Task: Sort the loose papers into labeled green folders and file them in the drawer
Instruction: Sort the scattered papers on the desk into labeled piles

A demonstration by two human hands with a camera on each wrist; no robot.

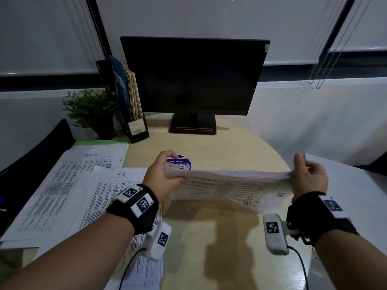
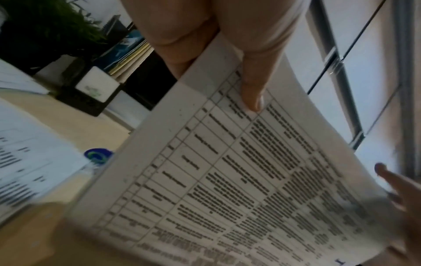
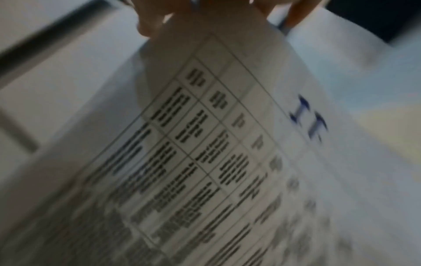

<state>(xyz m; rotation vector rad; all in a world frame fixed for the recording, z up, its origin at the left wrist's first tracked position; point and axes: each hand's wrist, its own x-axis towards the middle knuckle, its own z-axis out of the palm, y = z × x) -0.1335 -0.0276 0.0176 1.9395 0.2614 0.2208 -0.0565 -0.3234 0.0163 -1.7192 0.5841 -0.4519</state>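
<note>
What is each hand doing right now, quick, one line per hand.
Left hand: closed, gripping the left edge of the paper stack.
Right hand: closed, pinching the stack's right edge, held above the table.

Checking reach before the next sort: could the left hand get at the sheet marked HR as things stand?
Probably not yet: the left hand grips the held stack. The HR sheet lies uncovered just beside it.
</note>
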